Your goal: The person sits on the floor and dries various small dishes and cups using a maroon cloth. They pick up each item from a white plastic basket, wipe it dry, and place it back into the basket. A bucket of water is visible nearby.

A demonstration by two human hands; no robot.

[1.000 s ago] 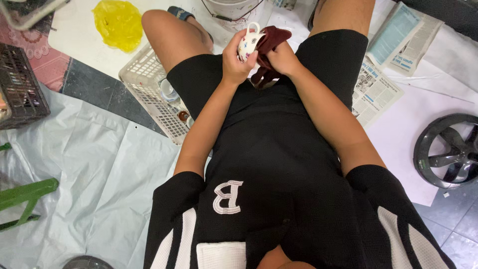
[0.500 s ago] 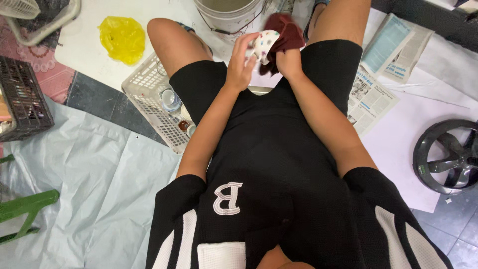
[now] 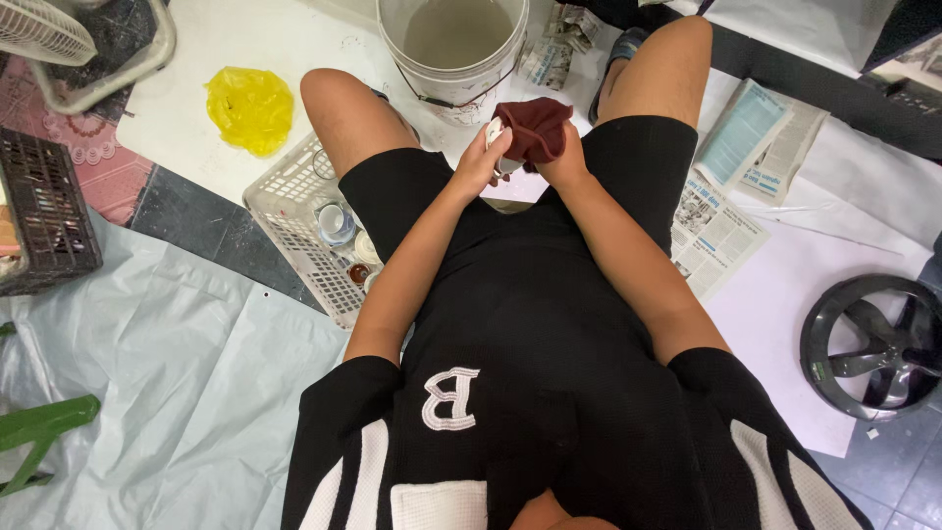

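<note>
My left hand (image 3: 483, 162) grips a small white object (image 3: 497, 147); my right hand (image 3: 559, 162) presses a crumpled maroon cloth (image 3: 533, 126) onto it, above the white plastic bucket (image 3: 392, 29)

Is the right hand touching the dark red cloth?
Touching. The head view shows the right hand gripping the dark red cloth, which drapes over its fingers.

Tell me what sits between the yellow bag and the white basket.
Nothing: in the head view only bare white sheet separates the yellow bag from the white basket.
</note>
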